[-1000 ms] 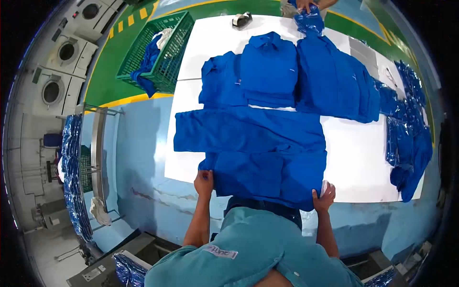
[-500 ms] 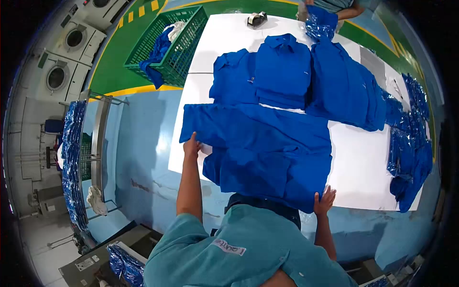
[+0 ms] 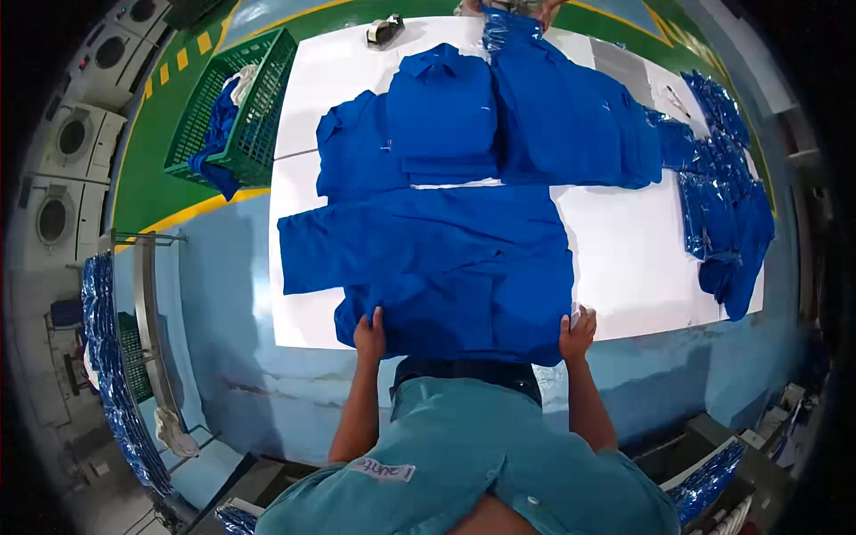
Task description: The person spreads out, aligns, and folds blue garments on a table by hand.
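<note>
A blue shirt [image 3: 428, 241] lies partly folded at the table's near edge, one long sleeve laid across it towards the left. At its near left corner my left hand [image 3: 369, 333] is closed on the fabric, fingers pointing away from me. My right hand [image 3: 578, 335] is at the near right edge, with the thumb on the cloth and fingers curled at the border. Just beyond lie a folded blue shirt [image 3: 352, 147], a stack of folded blue shirts [image 3: 443, 111] with a collar on top, and more folded shirts [image 3: 571, 116] to the right.
The white table [image 3: 615, 259] holds bagged blue garments [image 3: 713, 201] at right and a tape dispenser [image 3: 384, 32] at the far edge. A green crate [image 3: 254, 134] with clothes stands left. Another person's hand [image 3: 546, 12] is at the far side. A metal rack [image 3: 147, 312] stands at left.
My left hand has moved from the sleeve end to the shirt's near left corner. My right hand has come up onto the right edge, fingers now curled. The view has shifted right.
</note>
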`<state>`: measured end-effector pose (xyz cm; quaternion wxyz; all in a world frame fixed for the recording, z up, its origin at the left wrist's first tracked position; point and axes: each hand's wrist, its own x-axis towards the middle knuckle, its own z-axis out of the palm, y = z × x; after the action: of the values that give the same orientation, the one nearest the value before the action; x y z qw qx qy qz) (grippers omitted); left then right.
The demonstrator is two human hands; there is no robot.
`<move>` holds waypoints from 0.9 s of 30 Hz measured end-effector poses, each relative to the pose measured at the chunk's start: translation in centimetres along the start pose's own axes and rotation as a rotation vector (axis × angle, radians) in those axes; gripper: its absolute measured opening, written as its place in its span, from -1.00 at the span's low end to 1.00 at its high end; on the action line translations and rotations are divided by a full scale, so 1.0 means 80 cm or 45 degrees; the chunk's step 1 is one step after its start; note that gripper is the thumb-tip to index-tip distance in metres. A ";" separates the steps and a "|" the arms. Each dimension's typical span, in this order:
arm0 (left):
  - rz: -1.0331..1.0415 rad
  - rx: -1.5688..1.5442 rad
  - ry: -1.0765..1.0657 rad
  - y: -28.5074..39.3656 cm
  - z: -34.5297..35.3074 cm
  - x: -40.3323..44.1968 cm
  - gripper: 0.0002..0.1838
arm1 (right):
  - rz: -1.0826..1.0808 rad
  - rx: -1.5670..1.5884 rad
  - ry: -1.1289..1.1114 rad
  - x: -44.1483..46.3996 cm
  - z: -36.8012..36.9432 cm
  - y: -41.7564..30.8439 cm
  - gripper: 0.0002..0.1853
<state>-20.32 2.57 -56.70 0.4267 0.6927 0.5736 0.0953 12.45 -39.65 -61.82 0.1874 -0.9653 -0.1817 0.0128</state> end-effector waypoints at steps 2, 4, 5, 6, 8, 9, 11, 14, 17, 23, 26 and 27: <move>0.071 0.018 0.090 0.061 -0.042 -0.014 -0.49 | 0.015 -0.062 -0.008 -0.004 -0.008 -0.003 -0.19; -0.009 -0.026 0.097 0.073 -0.071 -0.014 -0.53 | 0.020 -0.163 -0.037 -0.008 -0.015 -0.014 -0.19; -0.083 -0.066 0.110 0.074 -0.082 -0.014 -0.56 | 0.018 -0.208 -0.050 -0.006 -0.017 -0.019 -0.19; -0.086 -0.070 0.122 0.067 -0.082 -0.014 -0.56 | 0.007 -0.203 -0.051 -0.003 -0.016 -0.020 -0.19; 0.053 0.012 0.192 0.027 -0.074 -0.009 -0.60 | -0.023 -0.274 0.019 -0.013 -0.009 -0.022 -0.15; 0.127 0.055 0.221 0.008 -0.069 -0.004 -0.62 | -0.030 -0.311 0.057 -0.018 -0.005 -0.023 -0.13; 0.218 0.092 0.242 -0.005 -0.065 0.015 -0.63 | -0.024 -0.350 0.110 -0.016 -0.001 -0.027 -0.12; 0.210 0.164 0.338 -0.017 -0.061 0.028 -0.70 | -0.015 -0.248 0.098 -0.013 -0.008 -0.034 -0.09; 0.146 0.267 0.318 -0.040 -0.053 0.021 -0.71 | -0.036 -0.196 0.098 -0.014 -0.012 -0.022 -0.08; 0.024 0.430 0.178 -0.035 -0.080 0.045 -0.68 | -0.008 -0.109 0.097 0.017 0.005 -0.044 -0.11; -0.228 -0.267 0.565 -0.030 -0.093 0.096 -0.57 | 0.030 -0.106 0.043 0.039 -0.010 -0.078 -0.13; -0.395 -0.530 0.520 -0.038 -0.101 0.124 -0.50 | -0.071 -0.041 0.024 0.045 -0.013 -0.100 -0.15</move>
<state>-24.33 15.07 -57.38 0.4449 0.4616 0.7140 0.2814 13.11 -31.85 -57.76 0.1737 -0.9628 -0.2068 -0.0045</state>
